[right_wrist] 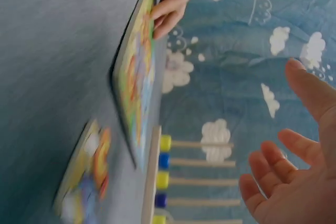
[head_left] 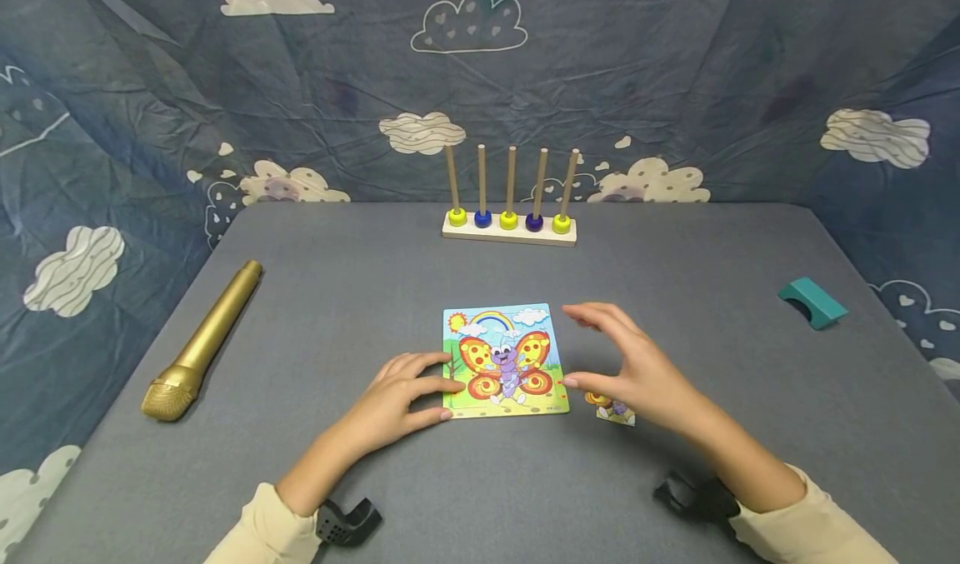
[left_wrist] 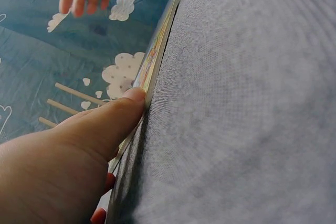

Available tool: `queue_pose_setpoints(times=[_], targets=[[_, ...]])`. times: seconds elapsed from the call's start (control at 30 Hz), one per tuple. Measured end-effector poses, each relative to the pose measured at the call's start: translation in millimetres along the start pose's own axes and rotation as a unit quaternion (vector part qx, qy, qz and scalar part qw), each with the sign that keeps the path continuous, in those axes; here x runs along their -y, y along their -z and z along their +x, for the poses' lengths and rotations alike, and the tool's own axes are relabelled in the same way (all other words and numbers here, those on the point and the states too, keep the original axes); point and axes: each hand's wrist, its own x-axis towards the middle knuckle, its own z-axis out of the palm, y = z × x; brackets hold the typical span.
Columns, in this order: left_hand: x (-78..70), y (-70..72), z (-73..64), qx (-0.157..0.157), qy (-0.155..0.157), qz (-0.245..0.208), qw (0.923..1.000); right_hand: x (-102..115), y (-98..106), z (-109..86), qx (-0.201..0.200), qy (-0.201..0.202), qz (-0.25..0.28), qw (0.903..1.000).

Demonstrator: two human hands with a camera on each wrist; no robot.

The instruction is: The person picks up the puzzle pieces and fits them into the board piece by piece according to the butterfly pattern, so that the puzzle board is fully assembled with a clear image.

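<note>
A square butterfly puzzle board (head_left: 504, 318) lies flat on the table in front of me in the head view. My left hand (head_left: 401, 393) rests on its left side, the fingertips spread over the edge and corner. In the left wrist view the thumb (left_wrist: 118, 116) touches the board's rim. My right hand (head_left: 633, 372) hovers by the board's right edge, fingers and thumb apart, holding nothing. Below that hand, partly hidden by it, lies a loose puzzle piece (head_left: 617, 414) with part of a butterfly picture. The right wrist view shows this piece (right_wrist: 86, 177) apart from the board, somewhat blurred.
Behind the board stands a wooden peg rack (head_left: 510, 235) with yellow and blue rings on upright sticks. A gold microphone (head_left: 202, 339) lies at the left of the table. A teal arch block (head_left: 813, 301) sits at the far right. Cloud-patterned cloth hangs around the table.
</note>
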Motion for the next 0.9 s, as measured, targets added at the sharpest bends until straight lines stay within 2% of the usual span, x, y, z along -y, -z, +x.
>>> queue_pose_setpoints(times=[0.13,0.27,0.47,0.63,0.9], targets=[[0.1,-0.4,-0.3,0.001,0.002,-0.001,1.0000,-9.2,8.2,-17.2,-0.021,0.004,-0.010,0.9997],[0.2,-0.5,-0.1,0.002,0.003,-0.002,1.0000,-22.0,8.7,-30.2,-0.016,0.001,-0.014,0.9998],[0.5,-0.7,-0.2,0.005,0.004,-0.001,1.0000,-42.3,5.5,-39.3,0.038,-0.041,-0.030,0.9980],[0.3,-0.8,-0.4,0.003,0.002,-0.006,1.0000,-56.1,2.2,-43.2,0.076,-0.046,-0.029,0.9956],[0.1,-0.7,-0.4,0.001,0.000,-0.009,1.0000,-62.0,2.7,-44.6,0.128,-0.067,-0.071,0.9870]])
